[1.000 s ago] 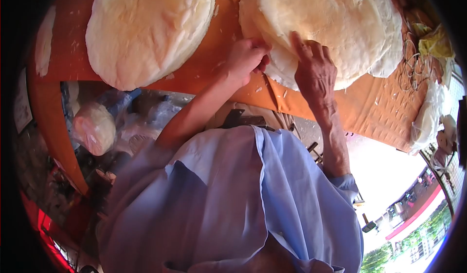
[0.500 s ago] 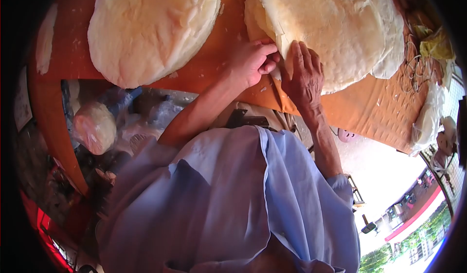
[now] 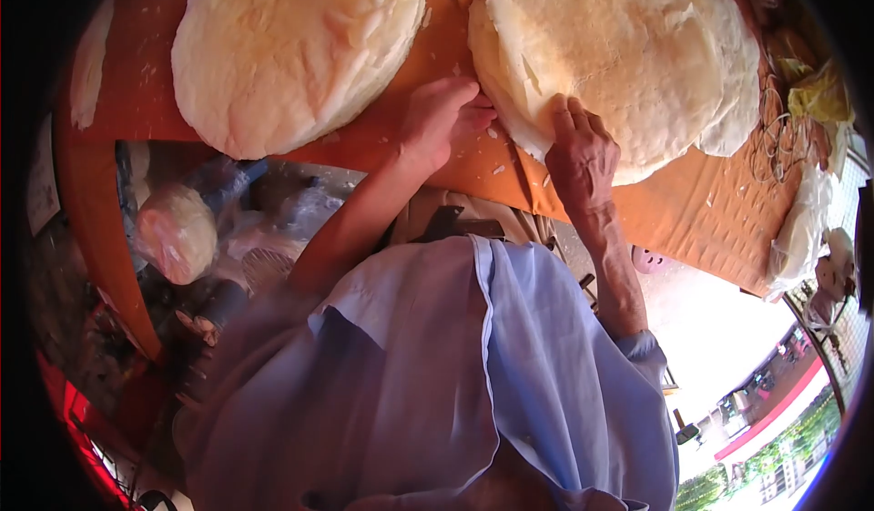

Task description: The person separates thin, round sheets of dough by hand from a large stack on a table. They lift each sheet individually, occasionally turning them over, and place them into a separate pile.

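Observation:
A large round cream-coloured pad point(image 3: 628, 56), soft and layered, lies on the orange-brown table at the right. Loose flaps show along its left side. My right hand point(image 3: 584, 158) rests on its near edge with bent fingers pressed together on the top layer; the thumb is hidden. To the left, my left hand point(image 3: 444, 120) hovers over the table between two pads, apart from both. Its fingers are curled in and slightly blurred, and whatever they hold, if anything, cannot be made out. A similar thick round pad point(image 3: 296, 56) lies at the left.
Small white scraps dot the orange-brown table point(image 3: 687, 206). Thin cord point(image 3: 777, 138) lies coiled at the right, near a yellowish bag point(image 3: 818, 92) and a white plastic bag point(image 3: 799, 238). Below the table at left sits a plastic-wrapped bundle point(image 3: 177, 233). A blue cloth point(image 3: 401, 356) covers my lap.
My left hand has drawn away leftward from the right pad's edge. The right hand has slid slightly right and down, its fingers now bent. The view has shifted a little.

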Tool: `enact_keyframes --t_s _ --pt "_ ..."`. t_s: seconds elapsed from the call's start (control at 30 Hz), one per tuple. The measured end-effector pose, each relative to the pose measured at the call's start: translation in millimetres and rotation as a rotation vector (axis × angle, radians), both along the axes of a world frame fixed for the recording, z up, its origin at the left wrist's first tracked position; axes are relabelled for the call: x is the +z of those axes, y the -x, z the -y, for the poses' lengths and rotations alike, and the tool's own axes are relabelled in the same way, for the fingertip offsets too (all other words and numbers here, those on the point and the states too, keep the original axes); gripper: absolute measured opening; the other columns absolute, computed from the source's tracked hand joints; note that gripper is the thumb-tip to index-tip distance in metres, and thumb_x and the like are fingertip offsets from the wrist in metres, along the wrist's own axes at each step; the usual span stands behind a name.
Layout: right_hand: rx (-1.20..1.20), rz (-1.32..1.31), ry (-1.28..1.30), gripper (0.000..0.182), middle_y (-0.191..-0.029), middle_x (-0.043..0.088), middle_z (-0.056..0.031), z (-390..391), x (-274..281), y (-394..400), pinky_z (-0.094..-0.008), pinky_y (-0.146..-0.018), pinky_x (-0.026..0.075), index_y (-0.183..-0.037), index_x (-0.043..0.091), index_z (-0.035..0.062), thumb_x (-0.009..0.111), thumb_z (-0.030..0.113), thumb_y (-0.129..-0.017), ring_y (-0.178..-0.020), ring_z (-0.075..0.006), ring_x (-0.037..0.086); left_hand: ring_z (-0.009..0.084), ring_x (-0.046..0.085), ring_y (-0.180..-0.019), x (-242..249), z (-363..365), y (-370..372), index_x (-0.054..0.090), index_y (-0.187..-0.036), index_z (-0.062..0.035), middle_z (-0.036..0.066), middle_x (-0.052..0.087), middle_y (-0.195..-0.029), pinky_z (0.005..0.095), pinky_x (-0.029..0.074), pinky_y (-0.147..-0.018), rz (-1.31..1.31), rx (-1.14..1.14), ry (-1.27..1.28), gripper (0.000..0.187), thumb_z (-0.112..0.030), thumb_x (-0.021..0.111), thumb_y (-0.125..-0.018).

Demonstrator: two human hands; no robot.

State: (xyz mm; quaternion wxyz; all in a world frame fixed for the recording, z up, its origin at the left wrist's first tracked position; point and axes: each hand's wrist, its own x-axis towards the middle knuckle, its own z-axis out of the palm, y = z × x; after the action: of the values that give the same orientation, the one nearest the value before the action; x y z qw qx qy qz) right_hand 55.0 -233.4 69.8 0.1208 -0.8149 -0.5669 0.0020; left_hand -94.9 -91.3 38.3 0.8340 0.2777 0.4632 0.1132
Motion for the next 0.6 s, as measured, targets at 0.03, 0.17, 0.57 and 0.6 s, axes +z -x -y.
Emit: enact_keyframes --t_s 0.03,0.17,0.57,0.6 --pt "-0.001 -0.003 0.012 0.044 -0.103 0.063 -0.0135 -2.0 3.0 1.4 -0.0392 -0.068 0.053 -0.116 0.056 0.0017 0.057 0.0 -0.072 -0.088 -0.0297 0.063 0.0238 0.068 -0.086 -1.2 -1.3 1.6 0.057 -0.11 -0.0009 0.015 0.066 -0.099 0.033 0.056 -0.078 0.032 0.005 0.036 0.026 -0.021 0.059 -0.094" --pt "-0.001 0.01 0.026 0.05 -0.104 0.06 -0.0151 0.6 4.4 6.8 -0.04 -0.067 0.052 -0.124 0.054 0.0056 0.057 0.002 -0.075 -0.084 -0.0305 0.061 0.0201 0.065 -0.088 -13.4 1.6 -4.3 0.059 -0.11 -0.0043 0.01 0.066 -0.1 0.0324 0.054 -0.08 0.17 -0.043 0.1 0.026 -0.026 0.058 -0.095" --pt "0.007 -0.122 -0.054 0.056 -0.103 0.056 -0.0208 8.3 3.9 25.3 -0.0433 -0.076 0.047 -0.128 0.052 0.0073 0.07 0.025 -0.078 -0.093 -0.0346 0.056 0.0168 0.063 -0.093 7.8 11.0 -37.9 0.056 -0.116 -0.0023 0.008 0.062 -0.108 0.0319 0.055 -0.076 0.024 -0.173 -0.211 0.041 -0.024 0.073 -0.084" --pt "-0.011 -0.204 -0.104 0.054 -0.104 0.056 -0.0213 15.3 8.2 22.6 -0.0439 -0.078 0.048 -0.126 0.054 0.0065 0.07 0.026 -0.079 -0.094 -0.0356 0.057 0.017 0.063 -0.093 6.6 12.9 -43.1 0.057 -0.115 -0.0014 0.008 0.062 -0.108 0.0319 0.055 -0.076 -0.001 -0.166 -0.251 0.04 -0.02 0.073 -0.084"
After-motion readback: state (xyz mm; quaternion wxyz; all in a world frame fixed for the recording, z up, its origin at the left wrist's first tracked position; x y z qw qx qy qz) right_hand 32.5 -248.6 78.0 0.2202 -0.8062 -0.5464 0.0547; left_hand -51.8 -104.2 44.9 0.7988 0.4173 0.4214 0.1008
